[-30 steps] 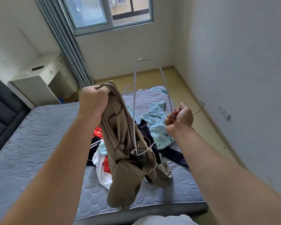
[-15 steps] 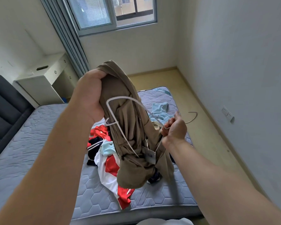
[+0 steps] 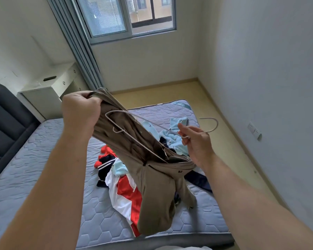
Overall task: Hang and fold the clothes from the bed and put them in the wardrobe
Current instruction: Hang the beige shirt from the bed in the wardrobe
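So that the hanger (image 3: 209,119) can thread through, my left grip (image 3: 79,112) clenches the khaki trousers (image 3: 152,177) high and taut; right grip (image 3: 197,147) pinches the hanger's neck.

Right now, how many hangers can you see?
1: the hanger, held by the right hand, lying across the trousers gripped by the left hand. More may be hidden in the clothes on the bed.

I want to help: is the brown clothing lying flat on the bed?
No, the left hand grips the brown fabric garment up above the blue quilted mattress.
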`<state>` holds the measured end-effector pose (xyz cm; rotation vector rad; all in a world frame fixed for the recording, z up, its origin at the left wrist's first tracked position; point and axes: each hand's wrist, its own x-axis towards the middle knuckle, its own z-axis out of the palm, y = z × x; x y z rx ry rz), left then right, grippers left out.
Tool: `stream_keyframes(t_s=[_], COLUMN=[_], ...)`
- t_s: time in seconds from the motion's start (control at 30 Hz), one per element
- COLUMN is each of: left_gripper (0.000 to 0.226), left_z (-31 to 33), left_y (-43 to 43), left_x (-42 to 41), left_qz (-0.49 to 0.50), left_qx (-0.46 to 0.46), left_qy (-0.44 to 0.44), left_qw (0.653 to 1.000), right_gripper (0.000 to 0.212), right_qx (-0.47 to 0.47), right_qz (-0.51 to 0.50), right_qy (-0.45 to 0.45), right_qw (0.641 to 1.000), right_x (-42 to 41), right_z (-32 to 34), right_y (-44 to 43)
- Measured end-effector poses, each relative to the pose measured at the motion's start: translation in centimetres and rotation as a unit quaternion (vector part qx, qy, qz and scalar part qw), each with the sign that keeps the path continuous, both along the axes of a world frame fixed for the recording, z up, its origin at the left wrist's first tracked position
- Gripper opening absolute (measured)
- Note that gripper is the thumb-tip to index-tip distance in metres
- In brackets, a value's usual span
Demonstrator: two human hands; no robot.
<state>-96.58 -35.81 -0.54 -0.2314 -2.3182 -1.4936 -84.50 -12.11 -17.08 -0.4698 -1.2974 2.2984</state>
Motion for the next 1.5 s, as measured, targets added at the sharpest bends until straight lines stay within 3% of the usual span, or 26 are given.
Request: stream_keyframes(t_s=[0.13, 0.3, 0.43, 0.57, 0.63, 0.7, 0.8, 0.93, 1.07, 1.2, 1.27, 1.33, 1.4, 1.5], left_gripper=[0.030, 0.036, 0.021, 0.036, 0.037, 0.035, 0.024, 0.012, 0.010, 0.069, 0.089, 0.083, 0.053, 0.023], left_z=[-1.1, -1.1, -1.7, -2.9, -3.3, -3.6, -3.8, -3.6, -3.7, -4.3, -4.5, -5.3, -5.9, -6.3], left_y=[-0.9, 1.0, 2.4, 2.5, 2.5, 2.8, 3.1, 2.5, 2.1, 3.5, 4.9, 6.5, 7.4, 8.1], left_x=[-0.2, 1.8, 3.4, 3.7, 3.8, 4.1, 4.2, 4.1, 5.0, 4.6, 3.9, 3.1, 2.2, 1.9], left_qz=[0.093, 0.082, -0.022, -0.102, -0.144, -0.179, -0.221, -0.296, -0.342, -0.217, -0.209, -0.261, -0.320, -0.360], left_qx=[-0.156, -0.220, -0.228, -0.220, -0.204, -0.183, -0.177, -0.272, -0.391, -0.409, -0.438, -0.472, -0.467, -0.410], left_qy=[0.098, 0.111, 0.116, 0.084, 0.075, 0.072, 0.035, -0.064, -0.148, 0.016, 0.083, 0.111, 0.111, 0.105], left_qw=[0.978, 0.966, 0.966, 0.966, 0.965, 0.964, 0.959, 0.914, 0.842, 0.886, 0.870, 0.835, 0.817, 0.831], right_gripper=[0.017, 0.012, 0.051, 0.086, 0.096, 0.078, 0.022, 0.023, 0.024, 0.026, 0.023, 0.014, 0.009, 0.019], right_qx=[0.178, 0.423, 0.498, 0.448, 0.456, 0.515, 0.578, 0.525, 0.531, 0.541, 0.548, 0.549, 0.544, 0.533], right_qz=[0.012, 0.020, 0.020, -0.054, -0.042, -0.044, -0.094, -0.137, -0.147, -0.131, -0.129, -0.123, -0.106, -0.054], right_qy=[-0.019, -0.053, -0.103, -0.121, -0.163, -0.189, -0.170, -0.142, -0.126, -0.112, -0.104, -0.085, -0.079, -0.099], right_qw=[0.984, 0.904, 0.861, 0.884, 0.874, 0.835, 0.792, 0.828, 0.825, 0.823, 0.820, 0.822, 0.829, 0.839], right_x=[-0.2, -0.8, -1.6, -2.0, -2.2, -2.4, -2.7, -2.6, -2.3, -1.8, -1.6, -1.3, -0.8, 0.3], right_z=[0.8, 1.2, 1.0, 1.1, 1.1, 1.0, 1.6, 3.3, 5.5, 6.9, 7.3, 7.8, 8.3, 8.6], right_y=[-1.5, -4.5, -5.5, -4.8, -4.2, -3.6, -3.5, -3.1, -2.8, -2.9, -3.0, -2.9, -2.5, -0.9])
